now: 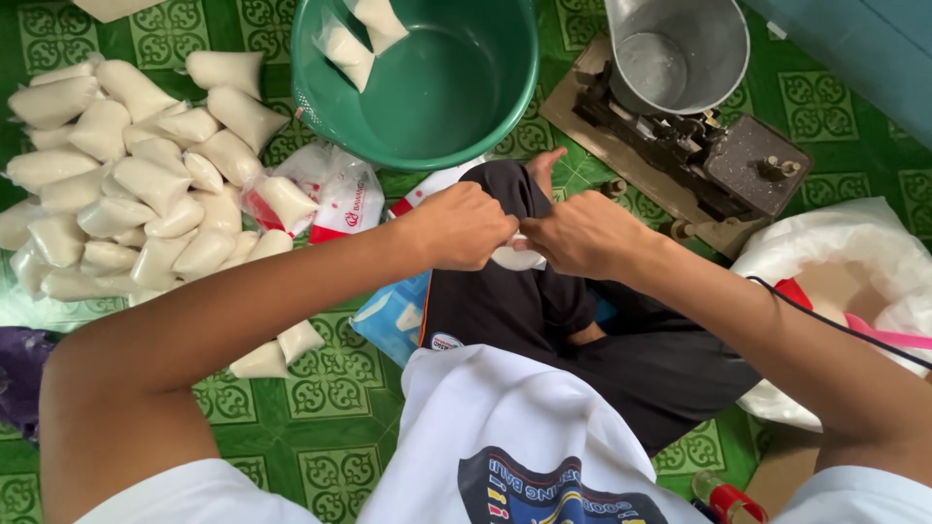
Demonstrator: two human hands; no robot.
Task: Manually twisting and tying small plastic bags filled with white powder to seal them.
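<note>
Seated on the floor, the person appears to be tying off a small white bag (pixel 516 258) above the knee: the left hand (pixel 464 226) and right hand (pixel 582 233) are both clamped on it. Finished bags (pixel 136 175) are piled at left; a firm knot looks to be next.

You have one green plastic basin (pixel 456 116) holding two filled white bags (pixel 361 34), one metal scale pan (pixel 680 49), and a pile of some thirty more bags (pixel 136 175).
</note>
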